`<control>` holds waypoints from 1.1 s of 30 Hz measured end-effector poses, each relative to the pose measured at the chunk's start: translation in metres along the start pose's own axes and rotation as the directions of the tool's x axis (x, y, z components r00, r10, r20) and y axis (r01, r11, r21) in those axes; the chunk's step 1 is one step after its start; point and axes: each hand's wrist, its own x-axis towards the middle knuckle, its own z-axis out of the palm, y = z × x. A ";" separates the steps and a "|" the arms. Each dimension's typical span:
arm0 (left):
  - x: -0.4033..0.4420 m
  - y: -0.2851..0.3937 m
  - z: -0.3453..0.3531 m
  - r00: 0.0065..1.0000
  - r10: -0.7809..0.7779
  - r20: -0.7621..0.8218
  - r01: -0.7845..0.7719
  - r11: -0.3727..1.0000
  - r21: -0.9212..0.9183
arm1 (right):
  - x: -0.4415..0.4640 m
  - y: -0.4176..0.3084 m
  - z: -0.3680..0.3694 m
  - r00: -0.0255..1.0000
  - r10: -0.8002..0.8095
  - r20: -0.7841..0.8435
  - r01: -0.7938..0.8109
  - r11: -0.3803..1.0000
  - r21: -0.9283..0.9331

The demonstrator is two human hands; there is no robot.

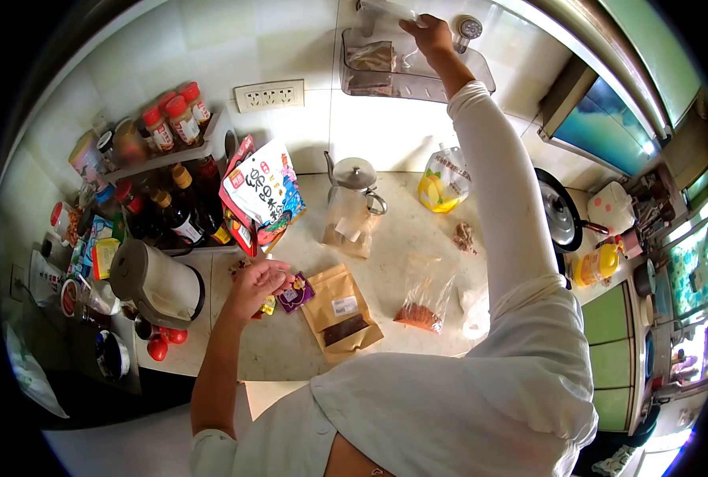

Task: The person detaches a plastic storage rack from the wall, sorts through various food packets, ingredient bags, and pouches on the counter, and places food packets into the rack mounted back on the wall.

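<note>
Up at the wall, my right hand (431,36) is raised over a clear plastic rack (417,83), its fingers closed at the edge of a see-through item I cannot make out. Inside the rack are brown packets (370,63). My left hand (260,285) hovers above the counter with its fingers loosely curled, beside a small purple packet (296,292). Whether it holds anything is hidden. Right of it lie a brown paper pouch (339,310) with a window and a clear bag (425,306) with reddish contents.
A metal kettle (355,176) stands near the wall, left of a yellow-white pouch (444,183). Bottles and jars fill a rack (211,151) at the left, above a grey appliance (159,285) and tomatoes (157,348). A lidded pan (559,213) is at the right.
</note>
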 end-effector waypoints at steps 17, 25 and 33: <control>0.001 -0.007 -0.002 0.999 -0.029 0.021 0.030 0.998 -0.052 | -0.005 -0.014 -0.004 0.943 0.076 0.324 -0.251 0.802 0.542; 0.000 -0.017 -0.008 0.998 -0.061 -0.018 0.058 0.991 -0.119 | 0.002 -0.031 -0.008 0.764 0.002 0.645 -0.139 0.977 0.161; 0.001 -0.024 -0.007 0.999 -0.043 -0.015 0.041 0.993 -0.110 | 0.008 -0.059 0.000 0.499 -0.172 0.849 0.618 0.758 -0.210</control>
